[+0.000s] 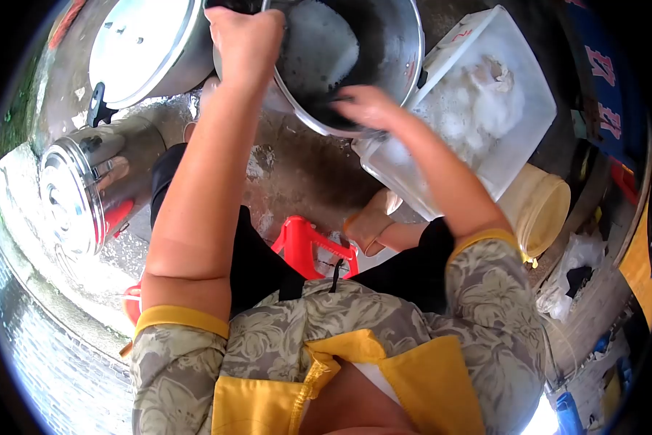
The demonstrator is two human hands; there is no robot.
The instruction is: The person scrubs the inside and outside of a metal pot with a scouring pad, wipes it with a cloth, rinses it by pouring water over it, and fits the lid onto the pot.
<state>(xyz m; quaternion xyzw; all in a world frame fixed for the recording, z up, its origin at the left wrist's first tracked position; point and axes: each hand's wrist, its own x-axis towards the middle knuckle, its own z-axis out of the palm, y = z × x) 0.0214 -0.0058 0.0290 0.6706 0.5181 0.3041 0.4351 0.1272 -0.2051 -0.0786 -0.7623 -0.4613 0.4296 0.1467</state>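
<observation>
A large metal pot [411, 43] leans with its mouth towards me, and greyish suds cover part of its inside. At the pot's upper left, my left hand [246, 36] is closed on a black handle [231, 6]; its fingertips are partly hidden. My right hand [369, 106] is inside the near rim, smeared by motion, with curled fingers pressed on something dark that I cannot make out. Just right of the pot stands a translucent plastic tub [525, 138], holding soapy water, foam and a pale crumpled thing.
Left of the pot is a pressure cooker with a shiny lid [137, 43]. A lidded steel canister [101, 185] lies below it. A red plastic stool [304, 246] sits between my legs. On the right are a cream bucket [547, 214] and a white plastic bag [576, 268].
</observation>
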